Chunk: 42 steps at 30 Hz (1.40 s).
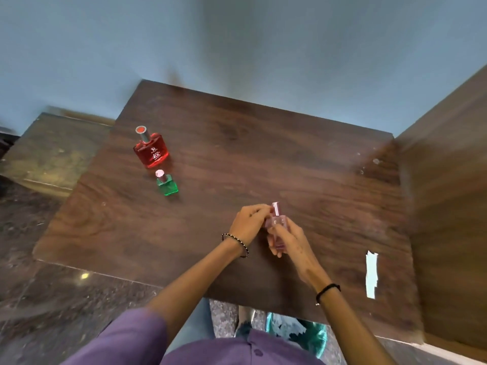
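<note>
Fingers (257, 208) of left hand (249, 219) and right hand (292, 243) clasp pink bottle (278, 222); green bottle (167, 184), red bottle (151, 150) stand well apart.

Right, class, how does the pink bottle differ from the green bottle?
The pink bottle is held by the left hand and right hand; the green bottle stands untouched on the table. The pink bottle looks taller and slimmer, the green bottle squatter. Both wear pinkish caps.
</note>
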### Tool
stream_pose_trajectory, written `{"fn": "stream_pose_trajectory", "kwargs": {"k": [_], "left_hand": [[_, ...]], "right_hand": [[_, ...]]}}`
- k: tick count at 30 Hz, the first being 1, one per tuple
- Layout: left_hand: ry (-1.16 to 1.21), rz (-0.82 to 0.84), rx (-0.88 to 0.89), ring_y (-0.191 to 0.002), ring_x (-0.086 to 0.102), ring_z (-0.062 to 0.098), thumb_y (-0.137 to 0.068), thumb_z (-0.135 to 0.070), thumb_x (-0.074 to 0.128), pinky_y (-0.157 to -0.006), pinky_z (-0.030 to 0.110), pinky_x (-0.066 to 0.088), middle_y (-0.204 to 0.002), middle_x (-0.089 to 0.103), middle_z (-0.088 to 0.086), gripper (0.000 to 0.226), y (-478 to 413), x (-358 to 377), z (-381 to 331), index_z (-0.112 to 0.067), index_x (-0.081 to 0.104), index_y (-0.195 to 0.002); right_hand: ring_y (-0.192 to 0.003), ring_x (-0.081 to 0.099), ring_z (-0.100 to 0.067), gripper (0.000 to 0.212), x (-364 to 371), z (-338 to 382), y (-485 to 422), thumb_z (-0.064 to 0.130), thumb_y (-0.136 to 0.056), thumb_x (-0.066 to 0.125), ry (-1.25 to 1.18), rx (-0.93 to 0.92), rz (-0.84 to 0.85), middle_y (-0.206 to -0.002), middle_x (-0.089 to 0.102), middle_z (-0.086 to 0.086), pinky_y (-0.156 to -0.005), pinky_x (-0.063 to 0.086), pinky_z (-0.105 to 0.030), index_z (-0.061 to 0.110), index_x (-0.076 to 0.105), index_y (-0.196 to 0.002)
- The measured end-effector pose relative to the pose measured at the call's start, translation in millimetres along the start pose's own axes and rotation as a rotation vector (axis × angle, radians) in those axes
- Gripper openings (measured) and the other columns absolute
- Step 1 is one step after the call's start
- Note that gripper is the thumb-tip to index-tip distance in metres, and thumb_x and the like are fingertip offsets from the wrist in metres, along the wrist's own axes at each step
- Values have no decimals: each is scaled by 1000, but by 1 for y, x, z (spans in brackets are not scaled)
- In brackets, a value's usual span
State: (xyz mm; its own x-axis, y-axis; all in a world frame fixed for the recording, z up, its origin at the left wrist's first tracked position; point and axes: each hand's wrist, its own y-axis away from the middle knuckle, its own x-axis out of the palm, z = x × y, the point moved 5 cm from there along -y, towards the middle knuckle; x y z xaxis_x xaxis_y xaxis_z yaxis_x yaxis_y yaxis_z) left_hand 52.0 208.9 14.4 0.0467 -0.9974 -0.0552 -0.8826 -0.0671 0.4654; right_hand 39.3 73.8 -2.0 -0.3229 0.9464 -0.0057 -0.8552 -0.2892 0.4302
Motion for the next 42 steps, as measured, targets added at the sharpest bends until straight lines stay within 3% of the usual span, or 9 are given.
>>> {"fn": "stream_pose_trajectory", "kwargs": {"k": [3, 7, 12, 16, 20, 27, 32, 37, 42], "left_hand": [[68, 66, -36, -79, 58, 17, -80, -38, 64, -95, 51, 50, -80, 66, 8, 41, 2, 20, 1, 1, 73, -86], [-46, 112, -4, -81, 69, 13, -76, -59, 74, -96, 47, 55, -83, 78, 5, 41, 4, 36, 2, -20, 80, -82], [57, 21, -3, -90, 73, 19, -74, -53, 79, -95, 51, 55, -86, 80, 9, 35, -1, 31, -5, -18, 82, -80], [106, 22, -6, -96, 75, 28, -76, -51, 79, -94, 49, 56, -86, 80, 8, 39, -5, 25, -11, -13, 81, -81], [186, 18, -7, -87, 76, 26, -82, -42, 77, -91, 43, 58, -87, 79, 12, 35, -8, 24, -12, -7, 80, -83], [250, -4, -6, -85, 74, 24, -84, -38, 76, -90, 43, 58, -89, 79, 15, 29, -7, 26, -9, -10, 81, -80], [292, 7, 13, -87, 75, 24, -89, -33, 72, -87, 38, 60, -92, 79, 13, 27, -5, 25, -10, -8, 80, -82], [326, 8, 22, -96, 75, 25, -90, -31, 72, -83, 32, 61, -90, 79, 6, 24, 3, 23, -12, -10, 80, -82], [335, 1, 2, -96, 75, 28, -91, -30, 71, -87, 37, 60, -90, 79, 10, 23, 8, 22, -8, -12, 81, -81]], "right_hand": [[-49, 49, -19, 36, -12, -4, 12, 50, -90, 66, -55, -9, -69, -66, 58, -10, -41, 37, -24, 15, 66, -100], [-51, 49, -20, 33, -26, -7, 27, 59, -89, 69, -29, -35, -90, -62, 61, -6, -44, 38, -27, 28, 69, -100], [-48, 53, -19, 23, -34, -10, 37, 50, -90, 71, 151, -81, -134, -56, 62, -4, -49, 43, -32, 28, 66, -92], [-50, 58, -24, 13, -31, -3, 42, 35, -90, 75, -85, -68, -47, -74, 73, -17, -40, 40, -26, 24, 70, -94], [-48, 51, -16, 31, -37, 9, 44, 27, -89, 73, -223, -68, -8, -98, 77, -16, -40, 33, -19, 22, 70, -119], [-64, 56, -14, 43, -37, 19, 37, 30, -96, 57, -469, -61, 45, -81, 62, -3, -49, 44, -27, 21, 60, -138], [-63, 62, -20, 52, -42, 21, 33, 12, -105, 50, -223, -88, -82, -90, 70, -7, -51, 48, -28, 40, 49, -149], [-62, 56, -3, 46, -46, 23, 35, 28, -102, 53, 264, -141, -211, -78, 63, 3, -60, 47, -25, 54, 46, -140], [-67, 51, -8, 37, -38, 24, 35, 42, -96, 46, 238, -173, -188, -82, 57, 5, -62, 44, -26, 54, 47, -131]]}}
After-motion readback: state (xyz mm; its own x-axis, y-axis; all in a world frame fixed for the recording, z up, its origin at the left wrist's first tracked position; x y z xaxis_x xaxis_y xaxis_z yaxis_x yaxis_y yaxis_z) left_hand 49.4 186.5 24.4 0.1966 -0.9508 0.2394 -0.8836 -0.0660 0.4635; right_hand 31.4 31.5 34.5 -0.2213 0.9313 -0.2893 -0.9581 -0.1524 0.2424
